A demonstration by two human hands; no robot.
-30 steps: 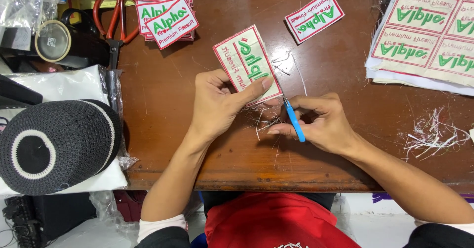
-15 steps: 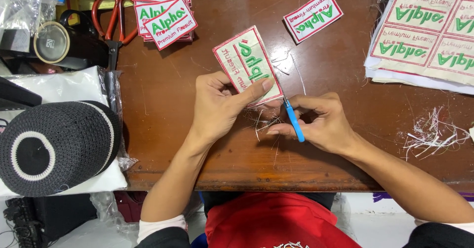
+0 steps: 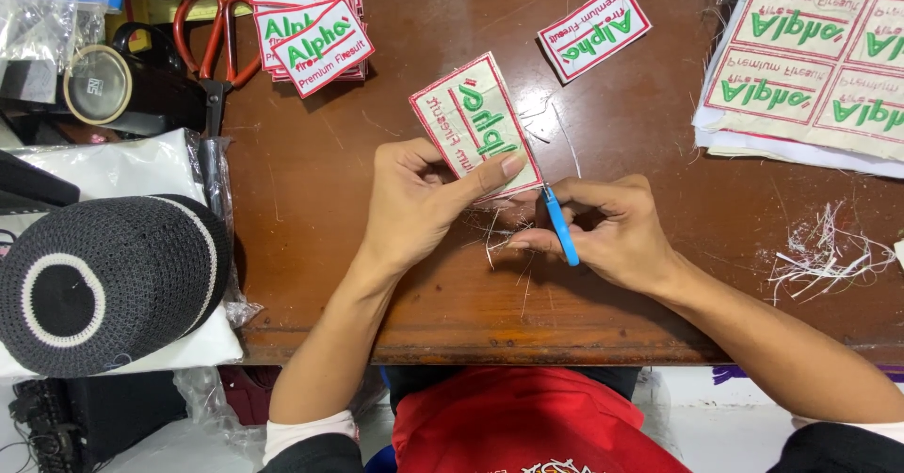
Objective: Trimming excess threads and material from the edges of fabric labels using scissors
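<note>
Left of the white embroidered rectangular patch (image 3: 476, 125) sit a black knitted cap (image 3: 104, 280) and red-handled scissors (image 3: 212, 45). The left hand (image 3: 414, 200) pinches the patch; the right hand (image 3: 607, 228) grips a blue thread snipper (image 3: 562, 233) at its lower edge — trimming seems underway, needing careful snips close to the border.

Both forearms are bare. The left hand (image 3: 414, 205) and right hand (image 3: 612, 233) wear no gloves. Dark sleeves with white cuffs sit pushed up by the elbows; the shirt (image 3: 527, 431) is red.

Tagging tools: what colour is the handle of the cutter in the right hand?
Blue handle, seen in the head view.
</note>
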